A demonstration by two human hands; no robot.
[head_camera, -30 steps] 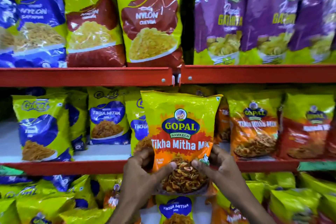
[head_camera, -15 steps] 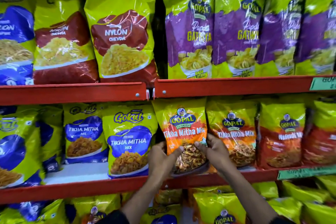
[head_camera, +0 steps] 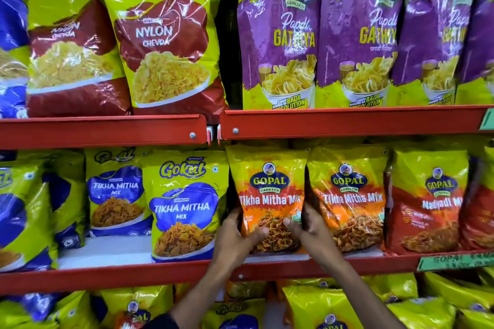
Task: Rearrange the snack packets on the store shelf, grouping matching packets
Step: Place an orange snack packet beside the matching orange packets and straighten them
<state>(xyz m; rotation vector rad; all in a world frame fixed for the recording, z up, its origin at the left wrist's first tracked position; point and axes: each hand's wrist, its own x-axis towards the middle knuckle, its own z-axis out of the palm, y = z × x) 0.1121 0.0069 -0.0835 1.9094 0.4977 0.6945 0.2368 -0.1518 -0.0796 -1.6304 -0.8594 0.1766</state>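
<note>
Head view: both hands grip one orange Gopal Tikha Mitha Mix packet [head_camera: 268, 200] standing upright on the middle red shelf [head_camera: 107, 276], left hand [head_camera: 235, 238] wrapped round its lower left edge with thumb across the front, right hand [head_camera: 311, 230] closed on its lower right edge, thumb also on the front. The packet sits touching a matching Gopal Tikha Mitha Mix packet [head_camera: 350, 197] on its right, with a blue Gokul Tikha Mitha Mix packet [head_camera: 184, 205] just beside on the left. Purple Gathiya packets [head_camera: 278, 35] and a Nylon Chevda packet [head_camera: 163, 43] fill the shelf above.
</note>
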